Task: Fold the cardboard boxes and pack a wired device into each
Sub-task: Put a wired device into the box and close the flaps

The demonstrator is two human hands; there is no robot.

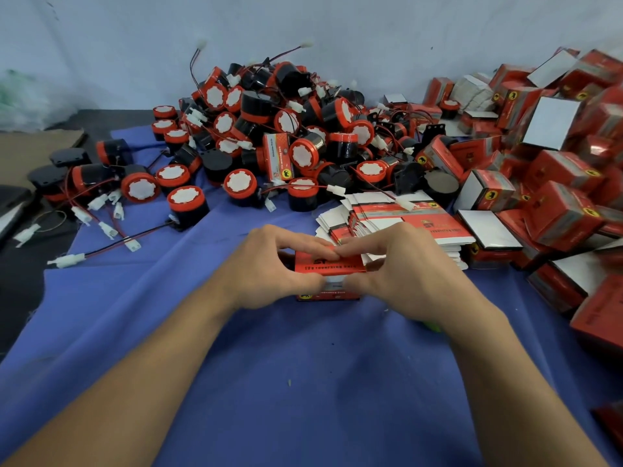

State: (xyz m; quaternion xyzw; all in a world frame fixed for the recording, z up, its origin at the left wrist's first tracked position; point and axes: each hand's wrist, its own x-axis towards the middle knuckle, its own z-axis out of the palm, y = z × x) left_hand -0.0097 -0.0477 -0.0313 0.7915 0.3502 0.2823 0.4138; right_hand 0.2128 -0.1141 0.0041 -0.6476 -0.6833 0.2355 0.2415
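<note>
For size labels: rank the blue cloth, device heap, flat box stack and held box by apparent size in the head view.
1. blue cloth
2. device heap
3. flat box stack
4. held box, smallest despite being nearest the camera.

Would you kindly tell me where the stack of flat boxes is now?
In the head view, the stack of flat boxes lies right of centre on the blue cloth, beyond the right hand.

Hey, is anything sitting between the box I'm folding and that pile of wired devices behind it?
Nothing visible does. The left hand and right hand hold the red box; only bare blue cloth lies between it and the pile of wired devices. The stack of flat boxes sits to the right of that path.
</note>
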